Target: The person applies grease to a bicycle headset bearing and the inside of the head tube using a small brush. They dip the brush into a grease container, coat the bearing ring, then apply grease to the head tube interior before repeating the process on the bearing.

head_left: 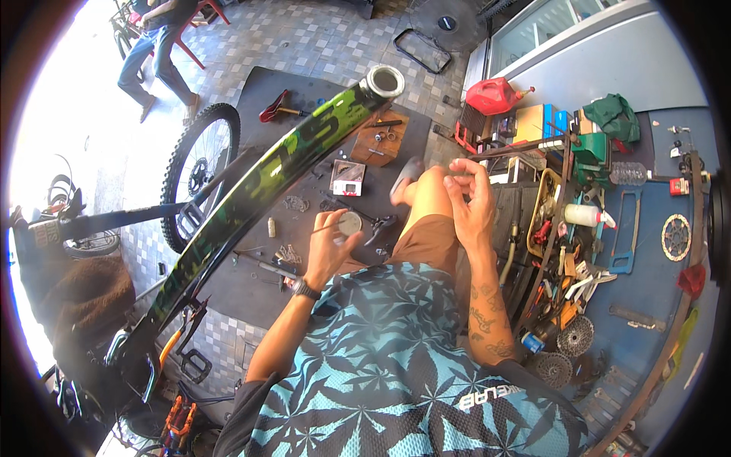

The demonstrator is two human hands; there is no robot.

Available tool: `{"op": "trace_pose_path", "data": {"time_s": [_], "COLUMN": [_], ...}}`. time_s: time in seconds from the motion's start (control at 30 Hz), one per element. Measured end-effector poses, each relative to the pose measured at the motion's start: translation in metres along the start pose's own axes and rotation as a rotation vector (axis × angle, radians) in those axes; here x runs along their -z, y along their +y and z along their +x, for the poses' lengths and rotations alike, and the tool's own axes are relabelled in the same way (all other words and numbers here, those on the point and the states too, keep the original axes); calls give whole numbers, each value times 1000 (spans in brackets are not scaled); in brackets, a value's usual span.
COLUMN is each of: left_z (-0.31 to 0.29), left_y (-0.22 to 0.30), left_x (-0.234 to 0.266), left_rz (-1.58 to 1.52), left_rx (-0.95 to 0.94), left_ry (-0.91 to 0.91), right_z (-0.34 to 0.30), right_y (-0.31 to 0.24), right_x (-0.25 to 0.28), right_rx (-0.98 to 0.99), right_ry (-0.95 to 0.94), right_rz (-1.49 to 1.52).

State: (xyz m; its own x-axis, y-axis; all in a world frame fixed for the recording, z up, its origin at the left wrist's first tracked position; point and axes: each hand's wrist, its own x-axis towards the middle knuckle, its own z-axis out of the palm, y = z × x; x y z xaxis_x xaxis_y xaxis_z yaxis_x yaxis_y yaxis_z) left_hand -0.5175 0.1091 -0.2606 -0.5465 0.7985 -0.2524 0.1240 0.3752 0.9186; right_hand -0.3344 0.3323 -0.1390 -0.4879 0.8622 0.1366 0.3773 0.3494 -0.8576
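Red item (542,231) in yellow tray (540,199), three o'clock, our left hand (327,253), eight, right hand (474,206), two, fingers bent, grips unclear

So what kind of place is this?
Probably a bike repair workshop: there's a green-and-black patterned bicycle frame, a black knobbly-tyred wheel and a round, toothed metal sprocket cluster.

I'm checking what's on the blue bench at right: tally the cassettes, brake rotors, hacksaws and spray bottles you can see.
Cassettes: 2
Brake rotor: 1
Hacksaw: 1
Spray bottle: 1
Total: 5
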Motion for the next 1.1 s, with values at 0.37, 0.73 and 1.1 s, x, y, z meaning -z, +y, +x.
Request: {"op": "trace_pose_path", "data": {"time_s": [0.37, 0.73, 1.1], "left_z": [277, 413, 414], "left_y": [-189, -244, -212], "left_x": [-185, -283, -319], "left_rz": [243, 155, 79], "left_rx": [110, 779, 965], "left_ry": [380, 702, 780], "right_z": [226, 387, 537], "right_y": [141, 329, 314], "right_x": [-4, 191, 209], "right_rx": [99, -442, -336], "right_ry": [-107, -311, -438], "right_rz": [1, -22, -209]}}
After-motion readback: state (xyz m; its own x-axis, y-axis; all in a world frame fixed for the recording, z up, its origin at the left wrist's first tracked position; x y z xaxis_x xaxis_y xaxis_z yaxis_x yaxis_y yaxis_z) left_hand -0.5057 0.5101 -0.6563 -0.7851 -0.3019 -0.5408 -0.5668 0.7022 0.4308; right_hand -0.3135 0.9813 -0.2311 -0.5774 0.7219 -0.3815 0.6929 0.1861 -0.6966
